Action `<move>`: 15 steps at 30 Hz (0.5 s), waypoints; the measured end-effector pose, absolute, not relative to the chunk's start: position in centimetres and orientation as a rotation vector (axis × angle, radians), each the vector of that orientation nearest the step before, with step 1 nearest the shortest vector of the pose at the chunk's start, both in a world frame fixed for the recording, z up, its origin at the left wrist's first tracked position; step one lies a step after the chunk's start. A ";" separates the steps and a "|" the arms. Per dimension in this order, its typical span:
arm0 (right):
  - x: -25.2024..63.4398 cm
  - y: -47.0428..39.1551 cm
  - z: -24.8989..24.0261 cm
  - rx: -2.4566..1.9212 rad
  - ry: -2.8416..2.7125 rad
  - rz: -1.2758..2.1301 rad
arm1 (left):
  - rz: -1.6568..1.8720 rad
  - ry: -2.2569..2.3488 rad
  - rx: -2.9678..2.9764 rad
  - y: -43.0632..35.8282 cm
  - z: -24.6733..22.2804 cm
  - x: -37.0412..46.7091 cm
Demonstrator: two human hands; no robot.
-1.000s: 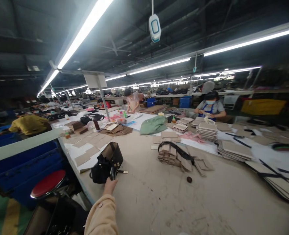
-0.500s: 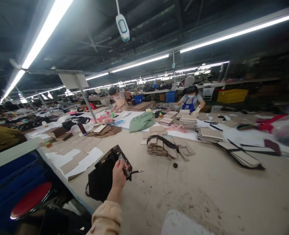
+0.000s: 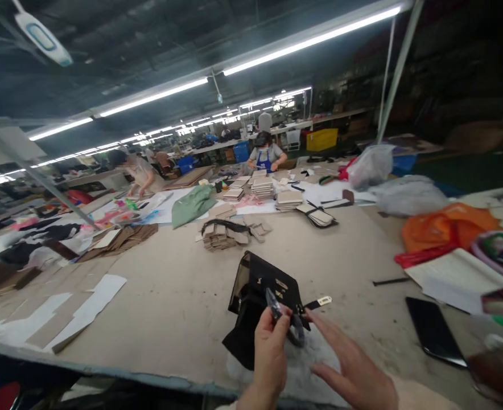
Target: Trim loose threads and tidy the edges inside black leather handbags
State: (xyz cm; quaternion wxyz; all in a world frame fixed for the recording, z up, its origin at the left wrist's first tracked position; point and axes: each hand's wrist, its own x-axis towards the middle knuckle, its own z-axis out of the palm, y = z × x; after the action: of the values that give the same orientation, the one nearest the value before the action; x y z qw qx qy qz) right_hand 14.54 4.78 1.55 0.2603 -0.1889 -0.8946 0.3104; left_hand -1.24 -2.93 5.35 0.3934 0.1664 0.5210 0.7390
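A black handbag (image 3: 251,302) with gold-coloured metal fittings lies tilted over a whitish pad (image 3: 320,364) at the near side of the table. My left hand (image 3: 272,347) pinches the bag's dark handle (image 3: 295,330), which looks wrapped in clear plastic. To the right, a short strap (image 3: 318,303) with a pale metal tip sticks out from the bag. My right hand (image 3: 349,359) is beside the bag, fingers stretched out and apart, fingertips close to that strap. Whether they touch it I cannot tell.
Ahead sits a pile of brown card pieces (image 3: 221,236) with a black strip over it. At right lie a phone (image 3: 434,331), an orange bag (image 3: 448,225) and a purple-rimmed basket (image 3: 482,245). A co-worker (image 3: 266,154) in a blue apron is across the table.
The view has swung right. My left hand has brought the handbag from the table's left side to the near middle, over the whitish pad. My right hand has come into view.
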 end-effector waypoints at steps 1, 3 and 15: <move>14.0 4.4 2.3 -0.464 -2.405 0.866 | 1.815 1.318 0.460 -2.2 5.9 0.2; 13.4 4.2 3.9 -0.510 -2.298 1.012 | 1.643 1.309 0.567 -1.2 7.5 2.1; 20.0 10.2 8.6 -0.714 -1.227 1.914 | 1.385 1.801 -0.031 -5.0 -2.8 -4.7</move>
State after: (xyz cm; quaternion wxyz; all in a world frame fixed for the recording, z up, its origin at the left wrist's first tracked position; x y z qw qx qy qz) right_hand 19.97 10.23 8.59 0.3702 -0.2783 -0.4784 0.7461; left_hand -4.71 -5.03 -2.77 0.4213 -0.0123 0.7188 0.5529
